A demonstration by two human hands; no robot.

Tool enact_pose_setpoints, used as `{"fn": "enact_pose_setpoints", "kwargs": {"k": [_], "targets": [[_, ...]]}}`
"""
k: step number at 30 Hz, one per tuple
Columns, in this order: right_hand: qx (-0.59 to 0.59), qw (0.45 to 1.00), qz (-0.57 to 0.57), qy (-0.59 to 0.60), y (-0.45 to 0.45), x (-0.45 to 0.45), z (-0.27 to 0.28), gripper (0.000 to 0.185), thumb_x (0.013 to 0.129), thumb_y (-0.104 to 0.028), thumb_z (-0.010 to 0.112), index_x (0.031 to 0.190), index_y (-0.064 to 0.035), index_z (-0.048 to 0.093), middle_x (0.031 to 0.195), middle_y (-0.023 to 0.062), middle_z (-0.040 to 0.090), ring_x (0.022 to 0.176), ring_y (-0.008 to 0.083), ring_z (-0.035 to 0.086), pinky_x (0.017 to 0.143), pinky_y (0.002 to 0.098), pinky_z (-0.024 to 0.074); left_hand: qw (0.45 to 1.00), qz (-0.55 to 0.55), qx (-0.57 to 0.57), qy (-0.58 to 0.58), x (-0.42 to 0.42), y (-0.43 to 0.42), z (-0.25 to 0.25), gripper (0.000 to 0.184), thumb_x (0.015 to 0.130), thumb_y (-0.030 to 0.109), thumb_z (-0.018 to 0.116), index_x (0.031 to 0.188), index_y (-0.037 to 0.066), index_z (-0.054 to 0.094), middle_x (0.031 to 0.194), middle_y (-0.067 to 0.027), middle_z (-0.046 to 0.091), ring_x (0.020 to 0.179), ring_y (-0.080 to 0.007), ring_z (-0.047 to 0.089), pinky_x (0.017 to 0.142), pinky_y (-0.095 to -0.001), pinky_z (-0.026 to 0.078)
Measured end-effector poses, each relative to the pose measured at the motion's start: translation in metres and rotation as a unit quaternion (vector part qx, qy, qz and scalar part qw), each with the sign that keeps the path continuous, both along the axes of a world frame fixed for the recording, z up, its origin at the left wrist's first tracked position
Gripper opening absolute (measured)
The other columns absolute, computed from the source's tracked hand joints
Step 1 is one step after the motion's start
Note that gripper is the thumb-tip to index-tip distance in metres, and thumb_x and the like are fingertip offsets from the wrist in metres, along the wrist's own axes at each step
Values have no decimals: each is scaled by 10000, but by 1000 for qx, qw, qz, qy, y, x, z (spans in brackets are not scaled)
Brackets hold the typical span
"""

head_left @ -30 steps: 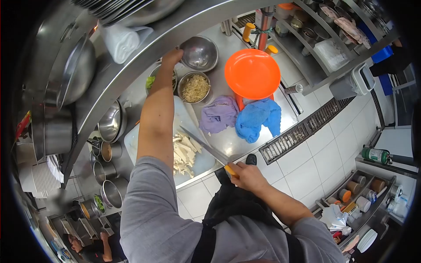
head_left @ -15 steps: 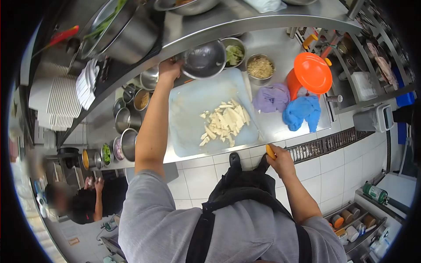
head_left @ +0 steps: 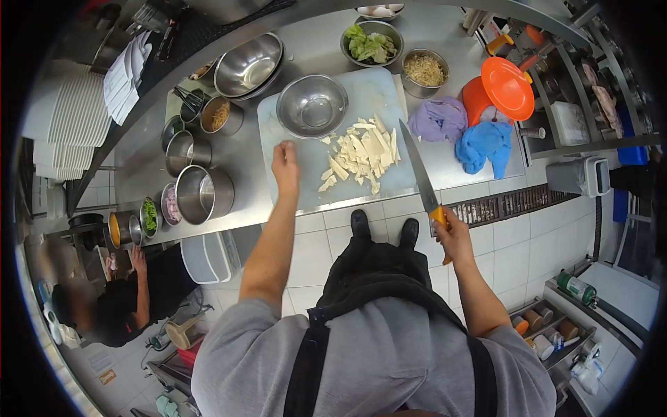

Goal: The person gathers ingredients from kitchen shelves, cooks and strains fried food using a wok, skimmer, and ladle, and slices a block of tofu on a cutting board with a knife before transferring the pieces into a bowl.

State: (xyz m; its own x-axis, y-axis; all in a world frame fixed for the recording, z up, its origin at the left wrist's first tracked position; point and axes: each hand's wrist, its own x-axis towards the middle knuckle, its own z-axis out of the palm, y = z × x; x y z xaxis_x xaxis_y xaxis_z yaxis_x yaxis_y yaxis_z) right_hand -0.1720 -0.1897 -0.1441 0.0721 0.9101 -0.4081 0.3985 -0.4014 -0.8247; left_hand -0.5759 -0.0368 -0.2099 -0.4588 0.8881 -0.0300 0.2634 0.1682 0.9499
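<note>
In my right hand (head_left: 454, 240) is the yellow handle of a large kitchen knife (head_left: 420, 170), its blade pointing up toward the table's front edge and the cutting board's right side. My left hand (head_left: 285, 167) is over the left part of the pale cutting board (head_left: 278, 111), fingers loosely bent and holding nothing visible. Just beyond it, a metal bowl (head_left: 313, 105) sits on the board with nothing in it. A heap of pale cut strips (head_left: 365, 156) lies on the board to the right of the hand.
Purple (head_left: 439, 119) and blue cloths (head_left: 484, 148) lie right of the board beside an orange container (head_left: 507, 90). Behind stand pots of lettuce (head_left: 372, 45) and shredded food (head_left: 425, 70). Nested bowls (head_left: 249, 66) and several pots (head_left: 203, 194) line the left. Another person (head_left: 132, 299) works at far left.
My left hand has let go of the metal bowl, which now rests on the board, and has drawn back toward me. The knife blade has come into view, pointing away from me.
</note>
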Motion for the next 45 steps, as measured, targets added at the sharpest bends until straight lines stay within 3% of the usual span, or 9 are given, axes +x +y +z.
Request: {"fn": "enact_pose_setpoints", "kwargs": {"k": [4,8,11,24,30,34,38,40,45], "targets": [[-60,997,16,48,-7,-3,1,524,837,-91,721,1325,-21,542,727,43,617,511,93,532,471,257,451,949,-54,101,293,62,-59,-16,462,934,229,571,1283,-57,471,1308,-271,487,1226,-403,460,1052,-448,349],[-79,992,37,92,-4,-4,-11,541,833,-86,722,1336,-25,535,662,27,585,484,83,507,465,249,443,966,-87,126,209,137,-57,10,617,829,228,680,1333,-30,435,1369,-312,385,1248,-485,380,1066,-510,311],[-90,985,81,124,4,-20,-16,561,839,-108,717,1356,-29,516,694,32,591,487,82,506,471,249,445,922,-59,134,359,172,-41,24,583,795,230,702,1293,6,498,1335,-282,407,1221,-487,394,1042,-530,328],[-134,961,172,172,25,-40,9,567,829,-117,710,1352,-16,517,760,50,630,494,92,528,483,244,454,956,43,146,249,170,-35,8,249,783,87,655,1025,29,647,1294,-206,467,1204,-399,437,1013,-468,375],[-88,961,192,181,44,-55,75,550,820,-107,701,1334,-8,529,780,49,632,522,94,545,498,250,460,937,72,207,272,152,-11,88,212,769,67,649,979,42,670,1251,-193,516,1172,-389,488,989,-445,407],[-110,928,171,311,84,-76,79,486,823,-111,700,1278,0,569,769,43,627,532,98,547,501,260,458,934,2,191,300,96,77,82,190,780,101,639,954,44,689,1203,-186,567,1108,-400,525,968,-439,434],[-78,974,108,180,55,-32,67,487,820,-38,689,1287,3,558,755,30,613,512,84,542,455,234,442,952,-114,98,267,45,114,75,216,834,178,644,984,34,700,1076,-178,664,988,-374,622,890,-430,492],[-68,983,71,157,42,-5,40,489,816,-34,695,1285,3,562,756,28,615,514,79,540,452,227,441,930,-11,218,296,32,85,83,237,883,216,621,1007,30,701,1030,-183,688,942,-341,661,861,-416,509],[-61,995,32,79,31,15,-12,467,805,-64,726,1252,-14,601,692,21,611,474,81,512,459,244,427,974,45,15,223,37,-47,2,383,935,266,567,1134,-57,623,1224,-257,577,1199,-388,520,1006,-442,398]]}}
